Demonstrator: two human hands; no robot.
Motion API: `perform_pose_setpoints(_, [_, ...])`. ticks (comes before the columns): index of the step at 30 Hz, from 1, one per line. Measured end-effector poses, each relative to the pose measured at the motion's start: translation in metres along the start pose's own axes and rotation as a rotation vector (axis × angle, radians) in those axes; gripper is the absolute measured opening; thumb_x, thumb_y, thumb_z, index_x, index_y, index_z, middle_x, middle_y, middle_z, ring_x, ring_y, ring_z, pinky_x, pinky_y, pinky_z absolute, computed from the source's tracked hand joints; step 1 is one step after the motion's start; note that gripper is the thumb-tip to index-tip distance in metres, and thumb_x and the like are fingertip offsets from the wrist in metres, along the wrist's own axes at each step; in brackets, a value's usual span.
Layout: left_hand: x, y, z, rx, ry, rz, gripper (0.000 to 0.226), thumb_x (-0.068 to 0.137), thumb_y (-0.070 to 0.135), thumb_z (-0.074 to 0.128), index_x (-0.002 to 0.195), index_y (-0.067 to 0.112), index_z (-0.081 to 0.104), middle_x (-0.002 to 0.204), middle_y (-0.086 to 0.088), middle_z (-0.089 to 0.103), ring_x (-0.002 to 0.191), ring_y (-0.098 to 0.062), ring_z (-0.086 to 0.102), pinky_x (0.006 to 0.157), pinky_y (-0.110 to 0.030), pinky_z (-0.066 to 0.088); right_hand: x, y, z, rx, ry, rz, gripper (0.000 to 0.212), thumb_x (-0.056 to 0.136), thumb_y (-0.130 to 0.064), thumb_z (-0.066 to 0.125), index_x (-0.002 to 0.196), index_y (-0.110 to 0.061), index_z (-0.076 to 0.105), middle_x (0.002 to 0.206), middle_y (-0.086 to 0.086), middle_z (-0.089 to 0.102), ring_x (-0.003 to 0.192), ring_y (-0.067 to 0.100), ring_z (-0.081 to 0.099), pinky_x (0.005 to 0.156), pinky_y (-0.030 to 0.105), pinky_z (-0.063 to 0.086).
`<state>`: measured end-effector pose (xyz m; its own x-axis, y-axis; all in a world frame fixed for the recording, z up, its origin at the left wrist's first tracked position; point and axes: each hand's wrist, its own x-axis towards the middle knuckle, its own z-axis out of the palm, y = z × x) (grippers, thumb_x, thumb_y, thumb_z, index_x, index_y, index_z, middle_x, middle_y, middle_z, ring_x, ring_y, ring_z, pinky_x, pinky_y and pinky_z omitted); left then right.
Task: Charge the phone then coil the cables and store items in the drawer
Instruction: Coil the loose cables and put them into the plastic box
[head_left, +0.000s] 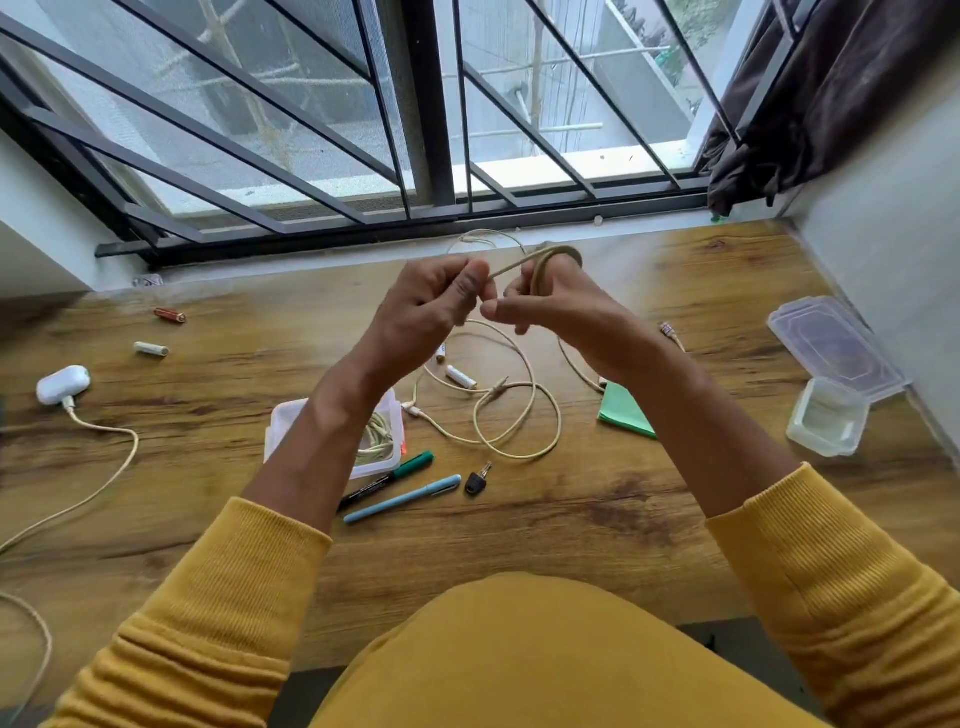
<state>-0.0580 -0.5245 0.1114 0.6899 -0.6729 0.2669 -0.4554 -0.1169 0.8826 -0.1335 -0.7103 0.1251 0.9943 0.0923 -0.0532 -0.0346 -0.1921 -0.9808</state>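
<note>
Low in the frame, pens (402, 500) and a loose cable (511, 415) lie uncoiled on the bench (597, 519); one coiled cable sits in a small tub (283, 421). At centre, the left hand (421, 306) pinches a cable (511, 266) that loops round the right hand's (550, 306) curled fingers. No phone or drawer shows; storing seems ahead.

Right hand (550, 306): cable (553, 258) looped round fingers, above table (571, 519) | left hand (431, 301): pinched cable strand beside it.
</note>
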Motion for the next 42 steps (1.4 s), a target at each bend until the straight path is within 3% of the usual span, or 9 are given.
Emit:
perform_pose_setpoints(5, [-0.017, -0.003, 0.018, -0.087, 0.024, -0.030, 0.035, 0.107, 0.036, 0.048, 0.083, 0.019, 0.067, 0.069, -0.022, 0.050, 0.063, -0.025, 0.046, 0.060, -0.040, 0.038, -0.006, -0.013, 0.005, 0.375, 0.036, -0.033, 0.011, 0.086, -0.024, 0.060, 0.081, -0.023, 0.050, 0.093, 0.005, 0.056, 0.099, 0.017, 0.058, 0.101, 0.046, 0.036])
perform_pose_setpoints(9, [-0.021, -0.006, 0.022, -0.056, 0.017, -0.077, 0.037, 0.106, 0.043, 0.047, 0.081, 0.024, 0.067, 0.066, 0.000, 0.050, 0.062, -0.018, 0.046, 0.061, -0.036, 0.038, -0.008, -0.021, -0.001, 0.740, 0.022, -0.034, 0.034, 0.105, -0.038, 0.037, 0.081, -0.024, 0.058, 0.098, 0.001, 0.062, 0.116, 0.028, 0.063, 0.110, 0.052, 0.027])
perform_pose_setpoints(15, [-0.027, -0.008, 0.025, -0.194, -0.023, -0.171, 0.036, 0.106, 0.023, 0.043, 0.074, 0.009, 0.054, 0.069, 0.002, 0.049, 0.065, -0.010, 0.042, 0.064, -0.023, 0.038, -0.015, -0.034, -0.011, 0.865, -0.121, -0.064, 0.044, 0.112, -0.045, 0.023, 0.087, -0.018, 0.048, 0.075, 0.001, 0.056, 0.095, 0.030, 0.068, 0.109, 0.051, 0.035])
perform_pose_setpoints(20, [-0.016, -0.001, 0.005, -0.129, 0.020, -0.173, 0.035, 0.102, 0.022, 0.046, 0.073, 0.004, 0.055, 0.066, 0.001, 0.047, 0.066, -0.012, 0.041, 0.065, -0.027, 0.035, -0.025, -0.041, -0.002, 0.461, -0.392, -0.026, 0.042, 0.115, -0.033, 0.022, 0.090, -0.011, 0.048, 0.064, 0.002, 0.039, 0.061, 0.025, 0.047, 0.079, 0.045, 0.057])
perform_pose_setpoints(23, [-0.008, 0.003, -0.003, -0.079, -0.026, -0.141, 0.045, 0.100, 0.024, 0.049, 0.077, -0.014, 0.054, 0.069, -0.018, 0.046, 0.068, -0.020, 0.042, 0.068, -0.034, 0.036, -0.031, -0.043, 0.010, 0.375, -0.499, -0.020, 0.040, 0.115, -0.026, 0.023, 0.092, -0.010, 0.051, 0.069, -0.001, 0.038, 0.055, 0.013, 0.037, 0.069, 0.043, 0.058])
perform_pose_setpoints(27, [-0.004, 0.013, -0.010, 0.063, -0.103, -0.107, 0.027, 0.087, 0.030, 0.056, 0.065, 0.016, 0.056, 0.066, -0.011, 0.047, 0.065, -0.024, 0.040, 0.062, -0.046, 0.034, -0.037, -0.054, 0.021, 0.237, -0.601, -0.015, 0.033, 0.112, -0.024, 0.031, 0.090, -0.005, 0.047, 0.065, -0.001, 0.040, 0.051, 0.013, 0.036, 0.059, 0.037, 0.056])
perform_pose_setpoints(32, [-0.005, 0.030, -0.017, 0.523, -0.142, -0.012, 0.039, 0.099, 0.034, 0.048, 0.070, 0.012, 0.063, 0.064, 0.003, 0.060, 0.059, -0.011, 0.048, 0.061, -0.037, 0.037, -0.039, -0.054, 0.039, -0.338, -0.554, 0.171, 0.051, 0.114, -0.033, 0.042, 0.071, -0.006, 0.047, 0.052, 0.003, 0.048, 0.047, 0.016, 0.043, 0.088, 0.053, 0.049])
perform_pose_setpoints(38, [-0.011, 0.039, -0.025, 0.539, -0.085, -0.018, 0.036, 0.099, 0.035, 0.049, 0.077, 0.025, 0.075, 0.068, 0.017, 0.063, 0.069, 0.003, 0.058, 0.064, -0.028, 0.036, -0.032, -0.047, 0.052, -0.883, -0.331, 0.244, 0.046, 0.109, -0.054, 0.047, 0.077, -0.020, 0.048, 0.076, 0.000, 0.056, 0.060, 0.016, 0.058, 0.058, 0.031, 0.042])
perform_pose_setpoints(42, [-0.019, 0.031, -0.025, 0.426, -0.039, -0.015, 0.031, 0.102, 0.035, 0.051, 0.092, 0.029, 0.080, 0.074, -0.006, 0.067, 0.071, -0.016, 0.057, 0.067, -0.036, 0.041, -0.027, -0.042, 0.055, -1.111, -0.195, 0.211, 0.052, 0.102, -0.067, 0.050, 0.075, -0.023, 0.045, 0.078, -0.004, 0.050, 0.068, 0.013, 0.046, 0.062, 0.035, 0.033])
